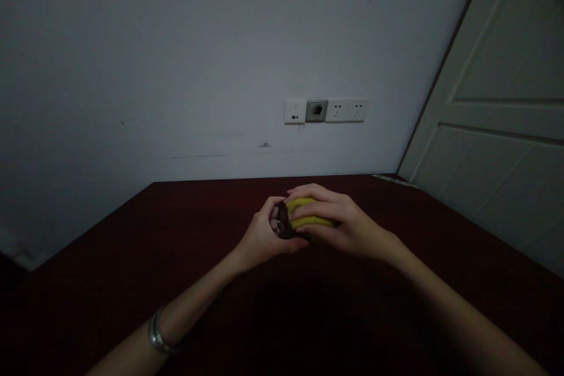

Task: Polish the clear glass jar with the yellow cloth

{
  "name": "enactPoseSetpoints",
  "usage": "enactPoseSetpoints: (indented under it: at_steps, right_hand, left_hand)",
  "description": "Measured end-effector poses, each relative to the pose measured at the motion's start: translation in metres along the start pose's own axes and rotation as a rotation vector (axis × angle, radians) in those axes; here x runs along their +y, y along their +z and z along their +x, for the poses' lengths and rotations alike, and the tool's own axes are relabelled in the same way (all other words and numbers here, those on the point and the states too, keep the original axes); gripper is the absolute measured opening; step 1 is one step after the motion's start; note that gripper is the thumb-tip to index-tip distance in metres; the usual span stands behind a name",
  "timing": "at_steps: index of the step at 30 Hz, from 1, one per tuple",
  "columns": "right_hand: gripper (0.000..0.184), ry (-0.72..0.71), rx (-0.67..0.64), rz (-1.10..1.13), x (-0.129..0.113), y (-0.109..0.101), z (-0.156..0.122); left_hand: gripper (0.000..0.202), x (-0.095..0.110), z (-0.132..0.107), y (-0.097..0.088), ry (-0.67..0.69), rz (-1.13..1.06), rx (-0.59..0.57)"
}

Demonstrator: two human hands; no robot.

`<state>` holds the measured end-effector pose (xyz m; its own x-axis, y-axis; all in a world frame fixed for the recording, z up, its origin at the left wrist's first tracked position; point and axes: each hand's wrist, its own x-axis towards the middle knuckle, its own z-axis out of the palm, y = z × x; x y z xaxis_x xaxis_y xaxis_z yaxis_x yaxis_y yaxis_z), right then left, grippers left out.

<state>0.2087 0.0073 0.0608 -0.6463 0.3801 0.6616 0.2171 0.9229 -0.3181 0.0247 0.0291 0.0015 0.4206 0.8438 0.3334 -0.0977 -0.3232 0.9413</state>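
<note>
Between my two hands, over the dark red table, is a rounded yellow object with a dark brown, uneven part at its left end. Its exact kind cannot be made out in the dim light. My left hand curls around the brown end, thumb below it and fingers behind. Across the yellow part lies my right hand, its fingers bent over the top and side. Much of the object is hidden by the fingers. A silver bangle circles my left wrist.
Behind the table rises a pale wall with a white socket panel and a grey-framed outlet. A white panelled door stands at the right. Near the far right corner a thin patterned strip lies along the table edge.
</note>
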Motion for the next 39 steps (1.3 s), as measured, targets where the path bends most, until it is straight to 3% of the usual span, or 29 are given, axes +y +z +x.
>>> enactPoseSetpoints:
  at_steps: [2,5,12,15,20,24,27,34,39]
  right_hand:
    - [0.016,-0.044,-0.032,-0.045,-0.005,0.0,0.001]
    - [0.016,-0.061,0.036,-0.034,-0.004,0.004,0.002]
    - [0.015,0.155,0.296,0.209,0.012,0.005,0.0]
    - [0.014,0.162,0.265,0.239,0.009,-0.001,-0.001]
    - [0.018,0.024,0.169,0.109,-0.006,-0.007,-0.002]
    - [0.02,-0.052,0.103,0.058,-0.012,-0.006,-0.002]
    - [0.019,-0.046,0.144,0.073,-0.007,-0.005,-0.001]
    - [0.018,0.101,0.371,0.14,0.01,0.008,-0.001]
    - [0.018,0.04,0.329,0.125,0.008,0.015,-0.001]
  left_hand:
    - [0.065,0.001,0.001,0.001,0.003,-0.031,0.017]
    - [0.065,0.002,0.002,0.001,0.004,-0.106,0.012]
    - [0.068,0.005,-0.002,0.001,0.059,-0.154,-0.023]
    - [0.069,0.008,-0.003,0.002,0.062,-0.16,-0.041]
    - [0.069,0.012,-0.002,0.002,0.066,-0.182,-0.034]
    - [0.066,0.019,-0.003,0.003,-0.029,-0.239,-0.04]
    - [0.068,0.023,-0.005,0.006,-0.094,-0.262,-0.024]
    - [0.066,0.019,-0.002,0.007,-0.115,-0.206,0.108]
    - [0.056,0.018,-0.002,0.004,-0.11,-0.245,0.112]
